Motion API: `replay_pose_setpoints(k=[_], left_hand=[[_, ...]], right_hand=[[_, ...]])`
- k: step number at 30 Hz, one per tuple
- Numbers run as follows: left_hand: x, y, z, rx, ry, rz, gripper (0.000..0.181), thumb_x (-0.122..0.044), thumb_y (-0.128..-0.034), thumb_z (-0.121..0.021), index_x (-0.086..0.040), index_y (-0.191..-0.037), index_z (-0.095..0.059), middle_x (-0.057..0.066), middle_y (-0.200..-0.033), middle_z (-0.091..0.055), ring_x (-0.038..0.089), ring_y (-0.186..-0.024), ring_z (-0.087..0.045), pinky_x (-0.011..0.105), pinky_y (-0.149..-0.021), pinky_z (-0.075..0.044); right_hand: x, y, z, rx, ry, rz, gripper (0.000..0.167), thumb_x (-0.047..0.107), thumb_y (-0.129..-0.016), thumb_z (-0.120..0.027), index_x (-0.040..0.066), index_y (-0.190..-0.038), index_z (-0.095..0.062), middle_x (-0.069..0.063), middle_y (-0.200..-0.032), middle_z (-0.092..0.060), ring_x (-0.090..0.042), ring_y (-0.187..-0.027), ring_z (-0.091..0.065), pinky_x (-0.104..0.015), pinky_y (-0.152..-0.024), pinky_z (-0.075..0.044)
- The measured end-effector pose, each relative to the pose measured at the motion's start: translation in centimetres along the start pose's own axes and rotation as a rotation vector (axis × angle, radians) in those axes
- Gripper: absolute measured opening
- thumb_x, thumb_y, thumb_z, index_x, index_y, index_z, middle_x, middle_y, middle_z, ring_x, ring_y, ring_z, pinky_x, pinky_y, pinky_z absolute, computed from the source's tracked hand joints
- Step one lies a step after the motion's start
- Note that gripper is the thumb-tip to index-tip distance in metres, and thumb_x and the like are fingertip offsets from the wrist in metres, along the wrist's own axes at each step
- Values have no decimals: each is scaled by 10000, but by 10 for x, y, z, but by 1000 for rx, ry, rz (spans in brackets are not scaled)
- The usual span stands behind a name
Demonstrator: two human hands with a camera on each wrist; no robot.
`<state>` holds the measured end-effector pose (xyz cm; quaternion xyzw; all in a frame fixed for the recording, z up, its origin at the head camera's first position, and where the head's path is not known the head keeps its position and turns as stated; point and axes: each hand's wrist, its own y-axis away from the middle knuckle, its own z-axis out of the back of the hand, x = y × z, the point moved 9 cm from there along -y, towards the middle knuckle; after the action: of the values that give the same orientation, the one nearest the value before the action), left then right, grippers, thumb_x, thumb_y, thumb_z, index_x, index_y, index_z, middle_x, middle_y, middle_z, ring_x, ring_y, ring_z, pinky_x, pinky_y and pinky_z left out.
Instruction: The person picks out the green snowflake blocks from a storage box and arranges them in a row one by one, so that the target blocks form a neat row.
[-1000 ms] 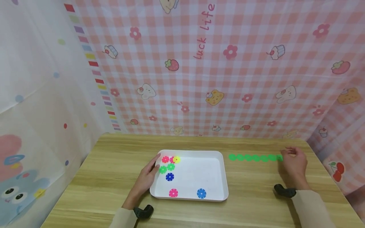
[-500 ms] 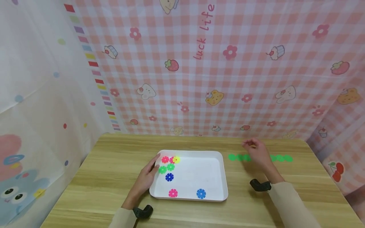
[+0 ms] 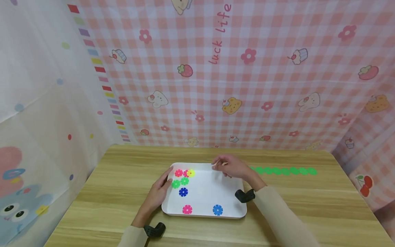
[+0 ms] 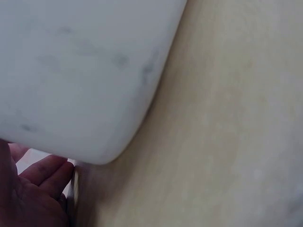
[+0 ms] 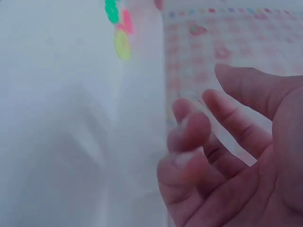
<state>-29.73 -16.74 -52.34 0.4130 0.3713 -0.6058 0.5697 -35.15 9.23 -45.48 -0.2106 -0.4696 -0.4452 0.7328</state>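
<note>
A shallow white tray sits on the table. My left hand holds its left rim, thumb over the edge; the left wrist view has the tray's outer side near the fingers. Over the tray's far right part hovers my right hand, its fingers loosely bent and nothing visible between them. Notched plastic discs lie in the tray: a yellow disc overlapping a pink one, another pink disc, two green discs, a dark blue disc, a pink disc and a blue disc.
A straight row of several green discs lies on the wooden table right of the tray, its left end partly behind my right hand. A pink checked cloth hangs behind the table, a pale curtain at the left.
My right hand has left the right end of the green row and travelled left until over the tray. The row's right end now shows. My left hand stays at the tray's rim.
</note>
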Motion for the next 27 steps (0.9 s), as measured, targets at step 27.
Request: replay_pose_setpoints(k=[27], left_hand=[[-1, -1, 0, -3, 2, 1, 489, -212, -1066, -413, -275, -1547, -355, 70, -1634, -256, 285, -1510, -198, 513, -1213, -169]], right_hand=[[6, -54, -108, 93, 91, -47, 301, 143, -888, -741, 146, -1186, -692, 0, -756, -558, -140, -675, -496, -237, -628, -423]])
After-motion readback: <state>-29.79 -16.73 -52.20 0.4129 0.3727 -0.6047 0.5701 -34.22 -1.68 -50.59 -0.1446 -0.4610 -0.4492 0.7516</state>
